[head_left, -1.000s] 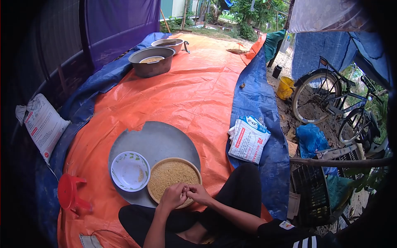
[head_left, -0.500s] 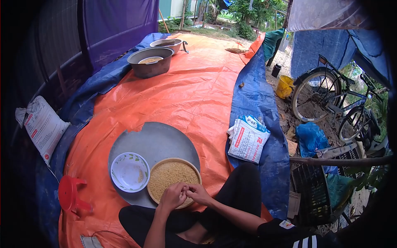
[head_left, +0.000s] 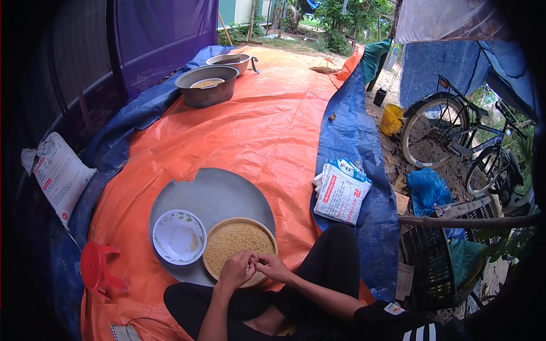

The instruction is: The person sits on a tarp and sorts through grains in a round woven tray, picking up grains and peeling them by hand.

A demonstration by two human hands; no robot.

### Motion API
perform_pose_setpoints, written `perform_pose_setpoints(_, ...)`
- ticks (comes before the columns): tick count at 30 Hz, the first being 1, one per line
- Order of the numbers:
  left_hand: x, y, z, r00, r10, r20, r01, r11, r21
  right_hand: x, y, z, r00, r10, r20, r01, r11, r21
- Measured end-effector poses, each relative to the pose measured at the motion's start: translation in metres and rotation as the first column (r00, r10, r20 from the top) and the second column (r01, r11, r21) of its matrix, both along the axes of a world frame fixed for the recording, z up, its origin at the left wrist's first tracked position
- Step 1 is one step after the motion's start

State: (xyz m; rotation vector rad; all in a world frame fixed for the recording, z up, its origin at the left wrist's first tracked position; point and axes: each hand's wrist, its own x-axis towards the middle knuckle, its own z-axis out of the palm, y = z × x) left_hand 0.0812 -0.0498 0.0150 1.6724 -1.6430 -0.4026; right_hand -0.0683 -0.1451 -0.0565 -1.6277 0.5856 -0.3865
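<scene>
My left hand [head_left: 238,269] and my right hand [head_left: 272,267] meet over the near edge of a round shallow tray [head_left: 208,262] with a light wooden rim. Fingers of both hands are pinched together at the tips; whatever lies between them is too small to make out. Yellow-brown grain [head_left: 233,241] covers the tray's bottom. Left of the tray stands a white bowl [head_left: 173,236] with a green leaf pattern and a little grain inside. Both rest on a round grey mat [head_left: 216,190].
An orange tarp [head_left: 256,131] with blue edges covers the ground. A red stool [head_left: 96,267] and a white sack [head_left: 60,176] are at left, folded bags [head_left: 343,191] at right. Farther back are a large grey basin [head_left: 206,94], a yellow bucket [head_left: 391,119] and a bicycle [head_left: 449,133].
</scene>
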Motion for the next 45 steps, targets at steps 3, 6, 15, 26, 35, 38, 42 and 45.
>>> perform_pose_setpoints(3, -0.001, 0.001, 0.005, 1.000, -0.001, -0.010, 0.001, 1.000, 0.025, -0.001, 0.001, 0.004, 0.998, -0.005, 0.061, 0.000, 0.996, 0.090)
perform_pose_setpoints(6, 0.000, -0.001, 0.000, 1.000, -0.016, 0.009, 0.016, 1.000, 0.003, -0.001, -0.003, -0.007, 1.000, 0.000, 0.013, 0.000, 1.000, 0.030)
perform_pose_setpoints(15, 0.000, -0.001, -0.003, 0.997, -0.066, 0.039, 0.066, 0.998, 0.010, -0.001, -0.003, -0.006, 0.998, -0.042, -0.046, 0.043, 0.999, 0.029)
perform_pose_setpoints(26, 0.000, -0.001, -0.004, 0.997, -0.079, 0.018, 0.079, 0.997, 0.010, -0.004, -0.004, -0.005, 0.999, -0.034, -0.029, 0.036, 0.997, 0.071)
perform_pose_setpoints(35, -0.003, 0.000, -0.003, 0.994, -0.098, -0.044, 0.101, 0.992, 0.070, -0.005, -0.005, -0.010, 0.999, -0.010, -0.032, 0.016, 0.982, 0.186)
perform_pose_setpoints(38, -0.005, 0.000, 0.000, 0.995, -0.096, -0.033, 0.098, 0.993, 0.060, -0.004, -0.003, 0.002, 0.999, -0.037, -0.025, 0.041, 0.982, 0.182)
perform_pose_setpoints(42, -0.005, 0.000, -0.001, 0.995, -0.086, -0.041, 0.088, 0.995, 0.040, -0.005, -0.004, 0.006, 0.998, -0.046, -0.048, 0.053, 0.987, 0.151)
perform_pose_setpoints(45, -0.006, 0.000, 0.000, 0.996, -0.081, -0.030, 0.082, 0.996, 0.026, -0.005, -0.005, -0.002, 0.998, -0.056, -0.042, 0.063, 0.983, 0.170)
